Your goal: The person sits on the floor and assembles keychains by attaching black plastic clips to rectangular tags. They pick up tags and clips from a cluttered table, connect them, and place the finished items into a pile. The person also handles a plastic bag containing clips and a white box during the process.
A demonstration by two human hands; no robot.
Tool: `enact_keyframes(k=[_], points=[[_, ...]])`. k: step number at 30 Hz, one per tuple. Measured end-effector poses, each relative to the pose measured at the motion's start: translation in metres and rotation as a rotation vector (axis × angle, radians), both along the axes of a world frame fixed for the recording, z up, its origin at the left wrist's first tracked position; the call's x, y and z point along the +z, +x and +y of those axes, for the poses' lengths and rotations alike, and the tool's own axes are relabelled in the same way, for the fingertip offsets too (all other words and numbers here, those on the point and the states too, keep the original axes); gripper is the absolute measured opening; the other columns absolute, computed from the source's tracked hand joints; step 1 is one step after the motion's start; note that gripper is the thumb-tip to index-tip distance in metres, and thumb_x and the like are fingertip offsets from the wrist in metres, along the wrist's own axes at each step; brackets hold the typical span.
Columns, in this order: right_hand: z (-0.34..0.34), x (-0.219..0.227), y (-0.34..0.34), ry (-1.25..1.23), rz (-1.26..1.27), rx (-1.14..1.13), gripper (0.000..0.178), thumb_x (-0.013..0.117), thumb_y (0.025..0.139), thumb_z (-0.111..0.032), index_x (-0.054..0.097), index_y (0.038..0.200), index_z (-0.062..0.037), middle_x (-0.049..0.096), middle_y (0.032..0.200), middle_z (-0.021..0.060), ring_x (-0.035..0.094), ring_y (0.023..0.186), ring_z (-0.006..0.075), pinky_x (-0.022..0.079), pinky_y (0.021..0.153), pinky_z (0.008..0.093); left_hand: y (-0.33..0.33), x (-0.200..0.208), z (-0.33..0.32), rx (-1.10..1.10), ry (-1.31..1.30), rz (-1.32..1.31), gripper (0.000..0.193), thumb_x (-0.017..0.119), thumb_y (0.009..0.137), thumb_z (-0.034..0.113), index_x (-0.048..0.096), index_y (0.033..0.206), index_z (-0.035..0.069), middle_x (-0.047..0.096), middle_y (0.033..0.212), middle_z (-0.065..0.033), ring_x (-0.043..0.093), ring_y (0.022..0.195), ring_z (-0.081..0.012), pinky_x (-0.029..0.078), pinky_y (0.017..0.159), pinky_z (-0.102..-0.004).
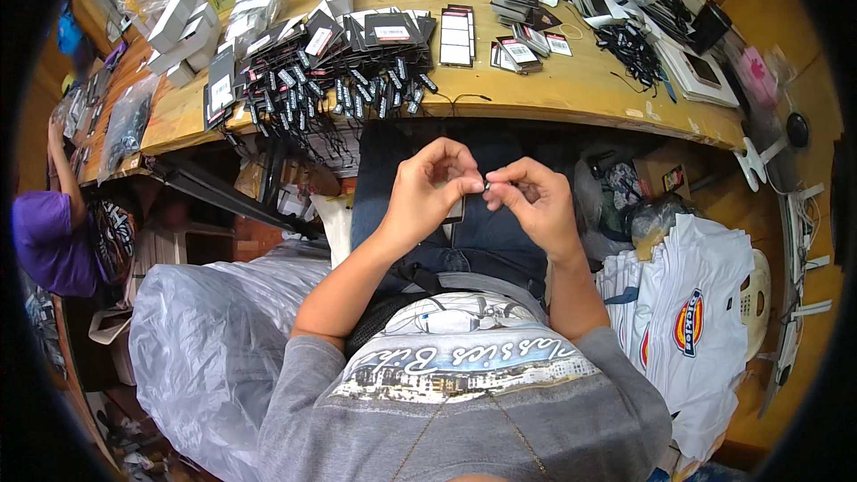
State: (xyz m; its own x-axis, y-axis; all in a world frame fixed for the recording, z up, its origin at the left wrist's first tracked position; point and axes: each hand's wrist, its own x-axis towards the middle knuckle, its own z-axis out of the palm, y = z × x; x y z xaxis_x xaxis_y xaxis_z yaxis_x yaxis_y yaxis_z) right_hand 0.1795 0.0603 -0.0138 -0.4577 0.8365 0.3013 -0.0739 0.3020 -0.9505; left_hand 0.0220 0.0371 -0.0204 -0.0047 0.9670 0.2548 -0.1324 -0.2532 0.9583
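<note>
Above my lap, my left hand (428, 189) and my right hand (537, 203) meet with the fingertips almost touching. Each pinches thumb to forefinger on a small dark string end (486, 185), which looks like the cord and seal of a hang tag. Below the fingers, a small part of a dark and pale card (456, 211) shows; my left hand hides much of it. On the table beyond lies a wide heap of black hang tags (393, 29), with black cords and small seals (361, 94) hanging over the front edge.
Rows of white-labelled tags (456, 36), black tag stacks (518, 2), a bundle of black cords (628, 47) and a phone (703, 70) lie on the table (553, 98). White shirts (692, 303) are piled right, a big plastic bag (210, 357) left. Further left sits a person in purple (55, 241).
</note>
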Motion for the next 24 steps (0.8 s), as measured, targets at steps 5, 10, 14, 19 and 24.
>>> enact_keyframes(k=[5, 10, 14, 19, 24], points=[[0.024, -0.021, -0.011, 0.029, 0.260, -0.353, 0.009, 0.055, 0.074, 0.004, 0.048, 0.079, 0.0024, 0.059, 0.068, 0.0087, 0.058, 0.062, 0.0112, 0.046, 0.055, 0.0208, 0.005, -0.051, 0.032, -0.291, -0.214, -0.302, 0.066, 0.066, 0.069, 0.025, 0.028, 0.120, 0.006, 0.045, 0.114, -0.0108, 0.045, 0.101, -0.0171, 0.033, 0.086, -0.0287], [0.040, -0.042, -0.014, 0.301, -0.034, -0.706, 0.011, 0.058, 0.073, -0.001, 0.048, 0.077, 0.0011, 0.059, 0.063, 0.0087, 0.057, 0.057, 0.0101, 0.045, 0.050, 0.0218, 0.028, -0.071, 0.039, -0.328, -0.385, -0.212, 0.036, 0.052, 0.078, 0.004, 0.034, 0.109, 0.004, 0.052, 0.092, -0.0054, 0.049, 0.085, -0.0093, 0.039, 0.076, -0.0221], [0.052, -0.046, -0.015, 0.510, -0.237, -0.798, 0.010, 0.059, 0.073, -0.004, 0.049, 0.073, -0.0006, 0.056, 0.059, 0.0098, 0.056, 0.050, 0.0156, 0.042, 0.044, 0.0254, 0.035, -0.076, 0.052, -0.249, -0.399, -0.164, 0.015, 0.044, 0.083, 0.004, 0.037, 0.096, 0.002, 0.052, 0.084, -0.0062, 0.049, 0.075, -0.0091, 0.042, 0.067, -0.0219], [0.059, -0.050, -0.020, 0.592, -0.277, -0.838, 0.012, 0.058, 0.072, -0.003, 0.046, 0.069, -0.0015, 0.054, 0.057, 0.0117, 0.055, 0.049, 0.0244, 0.041, 0.042, 0.0301, 0.038, -0.081, 0.057, -0.215, -0.306, -0.106, 0.013, 0.046, 0.081, 0.003, 0.040, 0.092, 0.002, 0.050, 0.080, -0.0046, 0.045, 0.065, -0.0082, 0.039, 0.059, -0.0214], [0.060, -0.038, -0.023, 0.632, -0.374, -0.832, 0.014, 0.058, 0.072, -0.004, 0.045, 0.067, -0.0017, 0.052, 0.056, 0.0131, 0.054, 0.048, 0.0272, 0.040, 0.041, 0.0326, 0.040, -0.081, 0.057, -0.095, -0.137, 0.068, 0.013, 0.053, 0.075, -0.001, 0.047, 0.087, 0.001, 0.051, 0.074, -0.0025, 0.046, 0.064, -0.0082, 0.039, 0.060, -0.0217]])
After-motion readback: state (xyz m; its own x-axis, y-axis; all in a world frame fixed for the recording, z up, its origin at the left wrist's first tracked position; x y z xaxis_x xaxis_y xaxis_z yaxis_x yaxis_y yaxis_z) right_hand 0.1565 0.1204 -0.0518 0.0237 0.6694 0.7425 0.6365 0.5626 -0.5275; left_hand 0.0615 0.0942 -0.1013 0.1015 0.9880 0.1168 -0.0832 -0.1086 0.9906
